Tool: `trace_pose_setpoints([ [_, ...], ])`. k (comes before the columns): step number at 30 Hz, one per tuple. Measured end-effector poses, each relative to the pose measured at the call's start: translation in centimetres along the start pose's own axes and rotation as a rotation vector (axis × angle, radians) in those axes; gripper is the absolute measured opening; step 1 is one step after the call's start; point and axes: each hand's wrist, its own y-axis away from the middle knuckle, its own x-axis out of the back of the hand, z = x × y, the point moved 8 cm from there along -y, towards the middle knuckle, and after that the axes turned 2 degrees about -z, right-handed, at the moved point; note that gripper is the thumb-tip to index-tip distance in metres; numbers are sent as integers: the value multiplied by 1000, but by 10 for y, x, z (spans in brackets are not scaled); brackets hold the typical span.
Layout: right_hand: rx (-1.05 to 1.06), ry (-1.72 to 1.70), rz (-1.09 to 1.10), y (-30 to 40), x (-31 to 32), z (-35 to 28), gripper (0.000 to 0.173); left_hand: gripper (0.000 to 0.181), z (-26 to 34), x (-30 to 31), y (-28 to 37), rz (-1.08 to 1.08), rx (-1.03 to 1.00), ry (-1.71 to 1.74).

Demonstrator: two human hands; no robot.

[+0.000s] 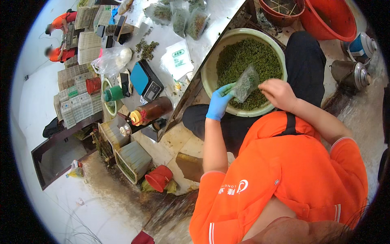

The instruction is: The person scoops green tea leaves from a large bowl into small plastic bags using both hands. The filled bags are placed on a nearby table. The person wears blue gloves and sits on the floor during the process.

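A large pale basin (pixel 204 73) full of small green peppercorn-like berries (pixel 236 55) stands between the person's dark-trousered legs. Above the berries, my left hand (pixel 220 102), in a blue glove, holds a clear plastic bag (pixel 245 83) by its lower left edge. The bag looks flat or nearly so; what is inside cannot be told. My bare right hand (pixel 277 94) is at the right of the bag with its fingertips pinched together; whether they hold anything is too small to tell.
Left of the basin, a metal-topped table (pixel 210 30) bears filled clear bags (pixel 196 24), white printed bags (pixel 177 59), a digital scale (pixel 146 80) and a bottle of brown liquid (pixel 155 110). Red tubs (pixel 332 18) and metal flasks (pixel 350 74) stand at the right. Two people in orange work far off.
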Motion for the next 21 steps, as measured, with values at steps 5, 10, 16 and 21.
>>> trace_pose_setpoints([
  [5,-571,-607,115,-11,-3,39,66,45,12,-13,14,-56,-21,70],
  [10,-952,-1408,-125,4,-53,57,63,39,63,-32,38,48,-54,21],
  [16,-900,-1769,-43,5,-55,49,54,24,118,-25,83,316,-320,-49],
  [21,-772,-2017,-92,-3,-52,38,59,30,138,-20,95,319,-404,-689],
])
